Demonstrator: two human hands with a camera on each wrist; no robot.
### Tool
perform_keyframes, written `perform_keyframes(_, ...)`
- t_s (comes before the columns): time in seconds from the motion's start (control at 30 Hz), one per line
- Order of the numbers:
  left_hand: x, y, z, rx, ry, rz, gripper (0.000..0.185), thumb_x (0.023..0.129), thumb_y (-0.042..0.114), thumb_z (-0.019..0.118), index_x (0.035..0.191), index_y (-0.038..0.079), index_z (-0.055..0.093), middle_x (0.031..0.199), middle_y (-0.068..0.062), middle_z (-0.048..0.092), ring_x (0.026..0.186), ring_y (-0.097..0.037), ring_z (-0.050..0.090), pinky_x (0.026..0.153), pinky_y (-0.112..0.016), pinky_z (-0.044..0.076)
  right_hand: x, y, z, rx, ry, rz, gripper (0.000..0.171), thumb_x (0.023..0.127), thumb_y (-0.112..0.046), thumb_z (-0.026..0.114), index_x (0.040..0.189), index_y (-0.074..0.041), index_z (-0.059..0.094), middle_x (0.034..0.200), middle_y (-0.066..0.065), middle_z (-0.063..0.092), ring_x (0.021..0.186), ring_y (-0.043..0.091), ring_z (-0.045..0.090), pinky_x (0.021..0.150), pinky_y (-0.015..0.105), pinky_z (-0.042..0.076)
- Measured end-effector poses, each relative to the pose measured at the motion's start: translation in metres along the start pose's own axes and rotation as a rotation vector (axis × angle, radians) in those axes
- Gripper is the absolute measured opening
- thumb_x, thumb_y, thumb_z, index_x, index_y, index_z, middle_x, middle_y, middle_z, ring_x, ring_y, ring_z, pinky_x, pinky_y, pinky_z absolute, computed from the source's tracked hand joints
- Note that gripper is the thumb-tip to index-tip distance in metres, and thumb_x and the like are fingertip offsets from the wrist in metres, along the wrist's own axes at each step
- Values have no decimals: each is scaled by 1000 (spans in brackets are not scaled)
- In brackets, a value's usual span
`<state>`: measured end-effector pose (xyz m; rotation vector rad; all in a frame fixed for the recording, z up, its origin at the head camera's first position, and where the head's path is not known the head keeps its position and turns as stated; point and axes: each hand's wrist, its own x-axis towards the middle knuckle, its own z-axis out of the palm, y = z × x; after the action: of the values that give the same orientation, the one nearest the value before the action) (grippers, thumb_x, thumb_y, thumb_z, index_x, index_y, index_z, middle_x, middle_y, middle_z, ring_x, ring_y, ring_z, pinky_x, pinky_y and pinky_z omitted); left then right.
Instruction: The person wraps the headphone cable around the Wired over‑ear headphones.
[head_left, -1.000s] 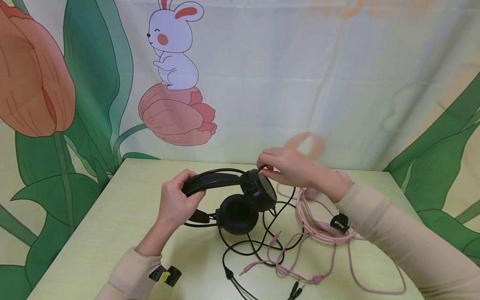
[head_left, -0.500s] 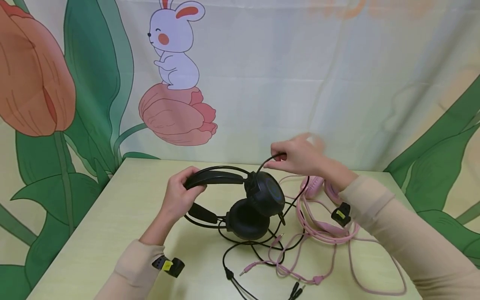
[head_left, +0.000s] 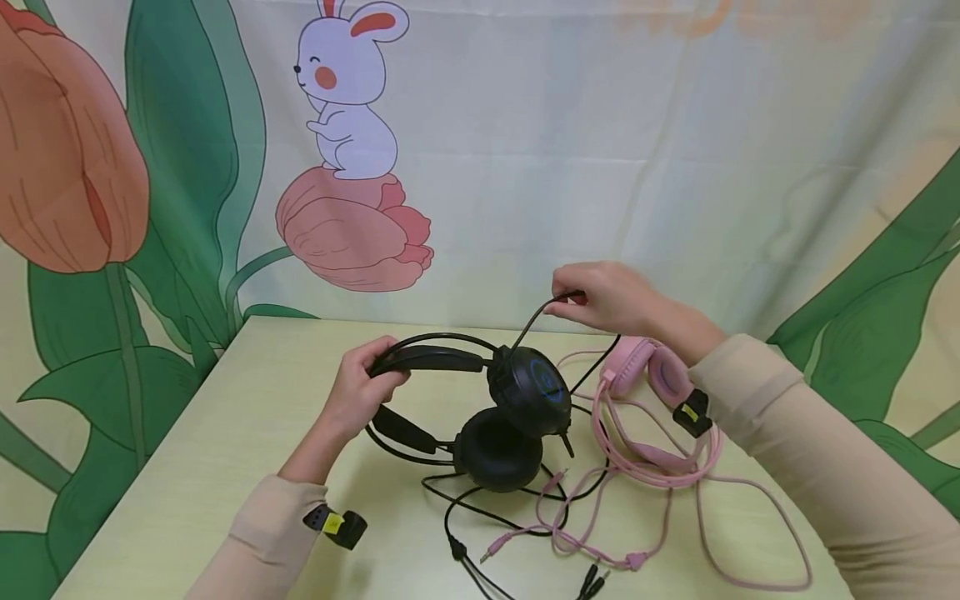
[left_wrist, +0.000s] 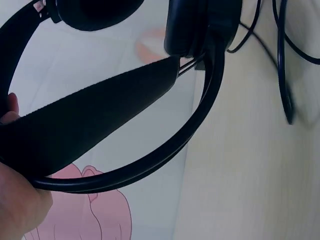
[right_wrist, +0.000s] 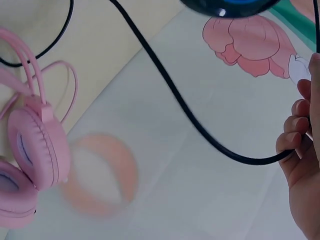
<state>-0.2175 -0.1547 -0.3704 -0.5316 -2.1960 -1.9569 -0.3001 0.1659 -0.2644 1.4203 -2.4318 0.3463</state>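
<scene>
At centre frame your left hand (head_left: 358,393) grips the black headset (head_left: 480,400) headband while your right hand (head_left: 611,298) pinches its cable (head_left: 534,317); next, probably draw the cable free of the pink headset (head_left: 652,400) on the worktop (head_left: 225,450).

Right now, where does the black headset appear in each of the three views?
Head: black headset at table centre, band held by the left hand.
Left wrist: band fills the frame.
Right wrist: only one earcup edge at top.
Shared landmark: its black cable, pinched by the right hand.
</scene>
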Motion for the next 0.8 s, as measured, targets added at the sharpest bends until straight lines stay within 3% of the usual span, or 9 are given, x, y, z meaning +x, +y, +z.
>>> perform_keyframes(0.2,-4,-4,-5,-148,-110,0,10,79,-8,46,77,2,49,55,4,36,44,-10,29,41,-24,21,-5,11,-5,-5,-17,65,17,87,-21,62,76,-15,51,61,-7,39,53,5,32,51,22,29)
perform_keyframes(0.37,-8,-6,-8,-210,-160,-17,11,80,-7,43,78,2,48,56,4,35,45,-18,23,42,-29,17,-9,18,-9,-3,-18,122,15,88,-21,60,77,-15,52,62,-6,42,53,6,34,50,23,29)
perform_keyframes(0.6,-10,-9,-9,-222,-171,-46,8,80,-6,42,81,0,48,57,2,35,47,-19,23,43,-30,18,-12,27,-12,-29,18,114,11,88,-16,60,80,-13,53,66,-5,46,57,7,38,52,23,33)
perform_keyframes(0.8,-11,-13,-10,-305,-224,-33,11,79,-6,39,84,-7,48,56,3,33,46,-19,20,41,-30,15,-10,30,-10,-30,30,79,6,88,-9,57,83,-9,54,72,-1,50,62,10,42,57,26,38)
